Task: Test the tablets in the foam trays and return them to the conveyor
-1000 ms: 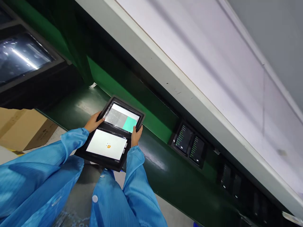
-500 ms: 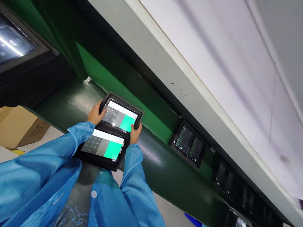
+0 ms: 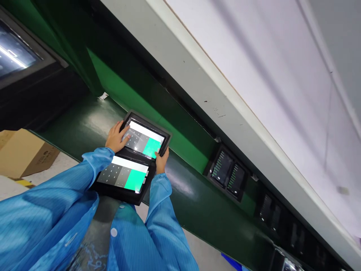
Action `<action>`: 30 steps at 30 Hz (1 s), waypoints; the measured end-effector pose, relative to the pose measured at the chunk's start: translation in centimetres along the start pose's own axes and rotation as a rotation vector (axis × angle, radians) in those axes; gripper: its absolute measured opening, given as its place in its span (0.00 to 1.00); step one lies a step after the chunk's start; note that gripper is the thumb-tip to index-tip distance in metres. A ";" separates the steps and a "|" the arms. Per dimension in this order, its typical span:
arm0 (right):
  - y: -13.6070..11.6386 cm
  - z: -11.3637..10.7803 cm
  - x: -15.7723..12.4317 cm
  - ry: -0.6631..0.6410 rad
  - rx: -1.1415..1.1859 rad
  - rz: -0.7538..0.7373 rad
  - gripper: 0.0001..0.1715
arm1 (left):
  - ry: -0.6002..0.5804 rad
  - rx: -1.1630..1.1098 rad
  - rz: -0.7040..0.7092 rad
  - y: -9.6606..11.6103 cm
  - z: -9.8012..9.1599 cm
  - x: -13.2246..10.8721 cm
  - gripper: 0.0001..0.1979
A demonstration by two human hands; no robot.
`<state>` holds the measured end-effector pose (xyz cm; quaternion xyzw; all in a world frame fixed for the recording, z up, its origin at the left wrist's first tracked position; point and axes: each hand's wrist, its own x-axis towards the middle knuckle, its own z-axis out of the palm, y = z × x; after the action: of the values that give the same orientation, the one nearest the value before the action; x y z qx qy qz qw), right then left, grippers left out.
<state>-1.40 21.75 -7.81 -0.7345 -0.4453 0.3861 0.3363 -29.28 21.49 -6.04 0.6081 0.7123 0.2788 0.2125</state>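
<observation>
A black tray [image 3: 146, 169] rests at the near edge of the dark green conveyor belt [image 3: 197, 203] and carries two lit tablets. The far tablet [image 3: 143, 138] and the near tablet [image 3: 124, 175] both show a grey keypad with a green block. My left hand [image 3: 116, 136] lies on the far tablet's left side, fingers stretched, a fingertip on its keypad. My right hand [image 3: 160, 161] is closed on the tray's right edge, thumb on the far tablet's corner. Blue sleeves cover both arms.
Another tray with two tablets [image 3: 228, 174] showing green text lines lies farther along the belt, with more dark trays [image 3: 270, 216] beyond. A grey-white machine housing [image 3: 225, 98] runs above the belt. A cardboard box [image 3: 22, 152] stands at the left.
The near tablet's screen went from white to the grey and green keypad. My left hand left the tray's edge and moved onto the far tablet's screen. The view shifted slightly.
</observation>
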 end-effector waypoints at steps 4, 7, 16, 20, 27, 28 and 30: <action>0.0 0.1 -0.1 0.014 0.032 0.009 0.45 | -0.060 0.075 0.064 0.4 0.3 -0.1 0.27; -0.1 0.4 -0.2 0.036 0.054 0.022 0.42 | -0.130 0.102 0.139 0.6 0.3 0.0 0.24; -0.2 0.0 -0.5 0.011 0.047 0.030 0.44 | -0.093 0.036 0.066 0.3 0.2 0.1 0.27; -0.6 0.2 -0.4 0.025 0.008 0.025 0.46 | -0.055 -0.015 0.049 0.1 0.2 0.1 0.33; -0.6 0.2 -0.3 0.025 -0.018 0.022 0.43 | -0.047 -0.036 0.054 -0.2 0.2 0.0 0.33; -0.6 0.2 -0.3 0.021 -0.020 0.022 0.44 | -0.048 -0.039 0.059 -0.3 0.2 0.0 0.33; -0.6 0.3 -0.2 0.025 -0.025 0.019 0.44 | -0.049 -0.046 0.076 -0.5 0.2 0.1 0.33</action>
<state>-1.99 21.88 -7.39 -0.7478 -0.4388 0.3743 0.3288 -29.48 21.53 -6.53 0.6361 0.6767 0.2881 0.2332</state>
